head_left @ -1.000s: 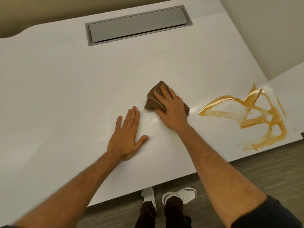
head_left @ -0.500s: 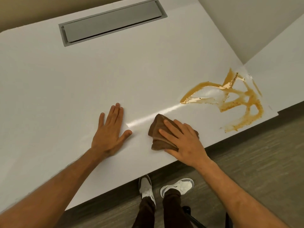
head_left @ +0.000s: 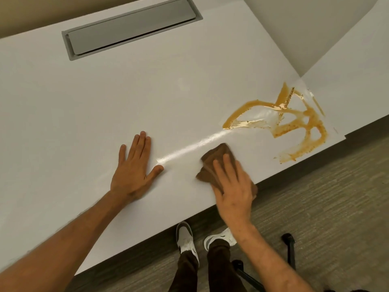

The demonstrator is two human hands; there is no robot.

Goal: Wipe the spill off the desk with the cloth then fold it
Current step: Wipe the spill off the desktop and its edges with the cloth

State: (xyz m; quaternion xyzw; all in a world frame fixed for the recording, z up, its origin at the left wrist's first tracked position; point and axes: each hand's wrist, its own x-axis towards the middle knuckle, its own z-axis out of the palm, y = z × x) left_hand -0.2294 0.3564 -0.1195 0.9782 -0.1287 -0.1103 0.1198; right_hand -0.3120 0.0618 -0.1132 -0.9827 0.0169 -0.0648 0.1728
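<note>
Shoes point(head_left: 186, 239) stood on the floor below the desk point(head_left: 84, 106) edge. The right hand point(head_left: 233, 192), fingers flat, pressed the bunched brown cloth point(head_left: 219, 155) against the desk near that edge. The left hand point(head_left: 134, 171) lay flat and spread just beside it. The orange spill point(head_left: 294, 123) lay farther right, apart from the cloth. A grey hatch point(head_left: 130, 26) sat at the back.

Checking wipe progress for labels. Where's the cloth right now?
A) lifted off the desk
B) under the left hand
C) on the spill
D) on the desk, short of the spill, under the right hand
D: the brown cloth lies on the desk under the right hand, with bare surface between it and the orange spill. The left hand rests flat apart from it.
</note>
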